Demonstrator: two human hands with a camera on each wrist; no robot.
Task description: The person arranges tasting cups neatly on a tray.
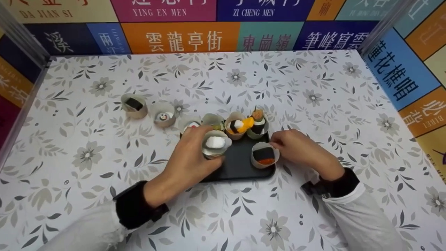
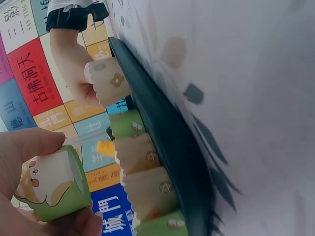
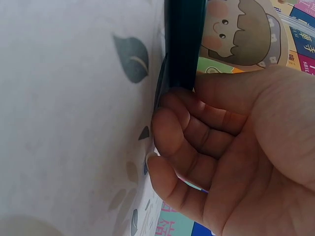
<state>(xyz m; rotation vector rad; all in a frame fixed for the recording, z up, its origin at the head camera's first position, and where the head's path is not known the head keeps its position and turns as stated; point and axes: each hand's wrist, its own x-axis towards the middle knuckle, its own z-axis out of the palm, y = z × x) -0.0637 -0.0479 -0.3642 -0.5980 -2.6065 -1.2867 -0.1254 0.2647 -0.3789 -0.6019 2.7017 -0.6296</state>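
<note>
My left hand [image 1: 184, 158] holds a paper baking cup [image 1: 213, 143] with a white fluffy filling above the black tray [image 1: 237, 164]. In the left wrist view this cup [image 2: 54, 184] is green with a cartoon animal, thumb and fingers around its sides. At the tray's right edge, my right hand [image 1: 301, 148] pinches the rim, thumb above and curled fingers [image 3: 170, 128] low by the tabletop. Just left of it on the tray stands a cup with seaweed and orange filling [image 1: 263, 156]. Several filled cups line the tray's back, among them one with a yellow topping [image 1: 236, 126].
Left of the tray, a cup with a black seaweed piece [image 1: 134, 106] and a cup with a small white filling [image 1: 163, 115] stand on the floral tabletop [image 1: 104, 139]. Panels with colourful Chinese lettering [image 1: 181, 38] border the table at the back and sides.
</note>
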